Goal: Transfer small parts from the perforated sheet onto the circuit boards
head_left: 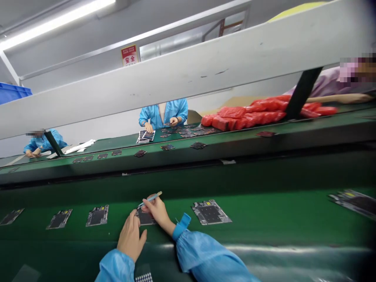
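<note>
A dark circuit board point(147, 218) lies on the green belt, partly covered by both hands. My left hand point(131, 237) rests at its left edge, fingers stretched out together and thumb apart, gripping nothing visible. My right hand point(158, 211) is closed around a thin, light blue, pen-like tool point(153, 196) with a pale yellowish end. The tool's lower tip points at the board's upper left corner, near my left fingertips; whether it touches cannot be made out. A blue wrist strap point(181, 226) circles my right wrist.
Another circuit board point(210, 212) lies right of my hands, with several more to the left, such as one board point(98, 216). Behind runs a raised ledge point(123, 158) with small boards. Red wrapped bundles point(249, 115) and a co-worker in blue point(164, 115) are beyond it.
</note>
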### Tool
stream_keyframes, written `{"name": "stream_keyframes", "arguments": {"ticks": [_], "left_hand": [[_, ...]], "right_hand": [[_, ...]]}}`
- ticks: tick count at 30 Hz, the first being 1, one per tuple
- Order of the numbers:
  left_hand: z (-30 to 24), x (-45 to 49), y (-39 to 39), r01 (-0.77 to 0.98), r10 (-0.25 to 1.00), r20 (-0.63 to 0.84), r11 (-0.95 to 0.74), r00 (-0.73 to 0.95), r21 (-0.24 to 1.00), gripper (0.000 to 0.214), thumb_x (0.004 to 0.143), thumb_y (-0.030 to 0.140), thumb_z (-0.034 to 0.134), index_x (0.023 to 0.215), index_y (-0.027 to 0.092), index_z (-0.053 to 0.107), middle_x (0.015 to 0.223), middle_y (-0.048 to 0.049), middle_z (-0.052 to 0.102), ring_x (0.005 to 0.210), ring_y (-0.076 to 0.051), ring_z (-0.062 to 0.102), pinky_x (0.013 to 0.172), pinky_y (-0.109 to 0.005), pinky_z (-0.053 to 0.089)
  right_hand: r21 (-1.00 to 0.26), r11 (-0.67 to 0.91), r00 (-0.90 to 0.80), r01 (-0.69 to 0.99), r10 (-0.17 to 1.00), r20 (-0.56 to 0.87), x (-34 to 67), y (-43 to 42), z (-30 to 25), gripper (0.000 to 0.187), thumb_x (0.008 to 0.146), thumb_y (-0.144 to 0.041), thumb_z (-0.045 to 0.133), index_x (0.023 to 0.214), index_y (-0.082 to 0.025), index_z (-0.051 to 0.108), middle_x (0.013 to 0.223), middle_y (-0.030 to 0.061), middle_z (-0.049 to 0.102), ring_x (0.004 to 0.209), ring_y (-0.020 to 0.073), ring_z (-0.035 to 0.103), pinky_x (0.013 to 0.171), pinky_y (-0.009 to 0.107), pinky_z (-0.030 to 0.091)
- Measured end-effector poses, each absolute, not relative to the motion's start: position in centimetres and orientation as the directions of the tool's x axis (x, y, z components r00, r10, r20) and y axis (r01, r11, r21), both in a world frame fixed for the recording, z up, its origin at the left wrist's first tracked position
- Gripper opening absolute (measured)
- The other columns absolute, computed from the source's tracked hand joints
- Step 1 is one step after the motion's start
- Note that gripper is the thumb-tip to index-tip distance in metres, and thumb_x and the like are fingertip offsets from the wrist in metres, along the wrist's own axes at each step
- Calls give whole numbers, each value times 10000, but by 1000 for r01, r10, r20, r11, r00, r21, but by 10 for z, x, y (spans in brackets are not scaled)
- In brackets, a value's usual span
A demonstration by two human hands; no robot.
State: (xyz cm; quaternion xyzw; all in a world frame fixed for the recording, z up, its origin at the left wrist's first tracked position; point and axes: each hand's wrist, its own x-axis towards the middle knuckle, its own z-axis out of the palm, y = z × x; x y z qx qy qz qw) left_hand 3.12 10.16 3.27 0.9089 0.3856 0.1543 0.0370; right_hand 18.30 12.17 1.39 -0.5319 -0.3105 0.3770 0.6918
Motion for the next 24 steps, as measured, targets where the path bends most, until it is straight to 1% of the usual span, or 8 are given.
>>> {"name": "stream_keyframes", "arguments": {"ticks": [3,5,7,9,15,19,22,24], "left_hand": [[30,31,102,662,689,257,-723,677,195,119,825,194,463,934,190,510,1314,-128,483,1120,-250,551,891,-416,484],[30,35,103,651,679,263,-733,686,197,247,816,209,469,1057,170,500,1292,-133,507,1126,-248,545,909,-411,470],[30,41,103,645,673,272,-739,688,195,397,802,211,473,1192,139,447,1258,-143,536,1150,-254,527,938,-417,445],[31,47,101,642,668,283,-742,688,191,467,798,198,459,1257,127,408,1244,-144,551,1173,-255,508,961,-421,423],[33,58,95,636,664,297,-746,686,197,474,797,187,433,1256,75,410,1245,-184,543,1171,-266,508,950,-412,432],[37,63,91,632,666,301,-745,683,212,457,825,176,382,1274,90,376,1172,-159,588,1108,-244,552,887,-396,476],[39,71,88,625,659,296,-751,691,213,338,811,168,421,1138,109,484,1197,-163,576,1119,-263,540,936,-420,438],[39,78,86,619,655,290,-755,697,218,254,788,170,469,1029,115,528,1245,-181,547,1147,-290,517,983,-452,390]], "right_hand": [[-975,144,531,-168,847,33,187,119,13,322,598,-403,728,730,-223,495,488,-12,663,515,268,702,527,360,583],[-978,141,537,-151,843,38,190,118,14,305,605,-386,727,722,-225,495,475,-18,658,504,265,700,516,355,582],[-981,144,544,-133,837,49,193,117,15,290,612,-374,725,718,-226,499,467,-22,656,499,263,698,506,351,580],[-982,150,554,-115,830,62,196,114,16,273,621,-365,720,717,-227,505,469,-24,659,502,261,698,506,350,577],[-981,173,579,-91,810,89,203,105,21,243,606,-342,710,698,-236,512,446,-41,644,474,252,682,480,340,551],[-976,188,606,-105,791,88,207,99,26,223,575,-313,713,666,-235,525,429,-44,633,441,236,658,467,328,526],[-969,203,639,-142,766,67,211,95,32,253,537,-307,740,645,-237,522,410,-39,618,419,232,637,453,327,511],[-957,223,677,-186,735,40,217,92,37,292,543,-348,744,666,-243,501,415,-45,609,413,228,629,445,331,510]]}}
